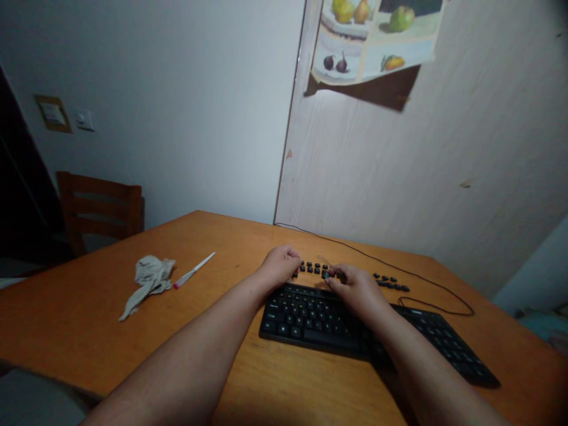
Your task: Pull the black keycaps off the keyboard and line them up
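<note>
A black keyboard (310, 322) lies on the wooden table in front of me, with loose black keycaps (309, 270) lined up in rows just behind it. My left hand (280, 266) rests at the left end of these rows, its fingers curled closed; whatever they may hold is hidden. Over the rows further right, my right hand (355, 290) pinches a small dark keycap (325, 275) between thumb and fingertips. My right forearm covers part of the keyboard. More keycaps (392, 286) lie beyond my right hand.
A crumpled grey cloth (153, 275) and a white brush-like stick with a pink end (195, 270) lie on the table (222, 231) at left. A black cable (355, 248) runs along the back and loops at right. A wooden chair (100, 204) stands beyond the left edge.
</note>
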{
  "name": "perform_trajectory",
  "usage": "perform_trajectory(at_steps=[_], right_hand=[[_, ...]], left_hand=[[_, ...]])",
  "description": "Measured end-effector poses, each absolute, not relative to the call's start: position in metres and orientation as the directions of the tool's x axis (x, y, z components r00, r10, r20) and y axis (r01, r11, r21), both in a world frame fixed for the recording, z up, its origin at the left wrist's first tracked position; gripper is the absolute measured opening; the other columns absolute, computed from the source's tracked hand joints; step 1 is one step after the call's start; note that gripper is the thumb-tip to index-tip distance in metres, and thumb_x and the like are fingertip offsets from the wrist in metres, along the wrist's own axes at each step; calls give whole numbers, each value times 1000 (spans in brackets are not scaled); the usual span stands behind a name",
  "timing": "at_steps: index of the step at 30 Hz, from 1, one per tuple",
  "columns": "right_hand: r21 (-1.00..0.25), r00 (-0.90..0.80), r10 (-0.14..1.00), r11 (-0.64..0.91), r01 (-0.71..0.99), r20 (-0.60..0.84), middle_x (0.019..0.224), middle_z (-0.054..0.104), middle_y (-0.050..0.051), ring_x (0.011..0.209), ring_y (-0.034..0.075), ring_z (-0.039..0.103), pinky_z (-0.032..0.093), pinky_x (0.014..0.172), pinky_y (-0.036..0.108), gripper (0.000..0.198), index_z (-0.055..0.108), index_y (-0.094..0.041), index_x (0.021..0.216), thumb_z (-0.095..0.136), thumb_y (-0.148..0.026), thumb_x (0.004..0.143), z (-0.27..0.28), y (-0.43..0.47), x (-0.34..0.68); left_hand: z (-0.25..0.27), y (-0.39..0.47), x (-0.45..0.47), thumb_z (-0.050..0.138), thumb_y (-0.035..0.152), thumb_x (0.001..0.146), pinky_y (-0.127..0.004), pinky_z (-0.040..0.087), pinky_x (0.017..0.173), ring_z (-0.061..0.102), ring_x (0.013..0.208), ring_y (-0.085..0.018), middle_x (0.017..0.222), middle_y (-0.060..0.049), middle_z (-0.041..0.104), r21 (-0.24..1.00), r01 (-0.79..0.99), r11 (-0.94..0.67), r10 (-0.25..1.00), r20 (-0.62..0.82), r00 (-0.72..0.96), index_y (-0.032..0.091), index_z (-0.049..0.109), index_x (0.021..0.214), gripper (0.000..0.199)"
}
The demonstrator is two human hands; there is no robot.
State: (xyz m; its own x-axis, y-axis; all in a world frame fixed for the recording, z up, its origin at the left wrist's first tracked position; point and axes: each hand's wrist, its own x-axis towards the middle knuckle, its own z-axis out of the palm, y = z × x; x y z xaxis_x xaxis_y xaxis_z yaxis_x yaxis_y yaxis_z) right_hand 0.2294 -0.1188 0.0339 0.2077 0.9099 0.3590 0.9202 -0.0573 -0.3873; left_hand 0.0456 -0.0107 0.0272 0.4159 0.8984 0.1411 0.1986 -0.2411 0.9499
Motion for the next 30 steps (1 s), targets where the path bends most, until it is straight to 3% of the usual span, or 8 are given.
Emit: perform_trajectory(at_steps=[11, 20, 30], right_hand=[[-402, 134, 983, -74, 912, 122, 72, 68, 0, 69, 16, 59, 35, 60, 24, 18, 72, -25, 88, 68, -36, 74, 37, -85, 229], [-362, 116, 991, -85, 928, 65, 62, 62, -2, 59, 13, 53, 30, 53, 23, 10, 68, -23, 74, 69, -33, 70, 30, -59, 213], [-338, 117, 992, -93, 937, 51, 70, 65, -1, 63, 13, 55, 30, 55, 23, 12, 71, -25, 82, 64, -27, 72, 26, -56, 209]], left_hand=[[24, 4, 37, 56, 22, 72, -18, 29, 42, 44, 42, -8, 53, 3, 53, 980, 129, -151, 962, 116, 247, 17, 54, 69, 6], [25, 5, 35, 55, 21, 71, -19, 29, 42, 44, 43, -9, 52, 3, 53, 978, 137, -158, 964, 122, 238, 17, 54, 68, 5], [23, 9, 36, 56, 21, 70, -20, 28, 44, 44, 45, -9, 52, 3, 50, 975, 141, -172, 964, 137, 230, 17, 52, 64, 8]])
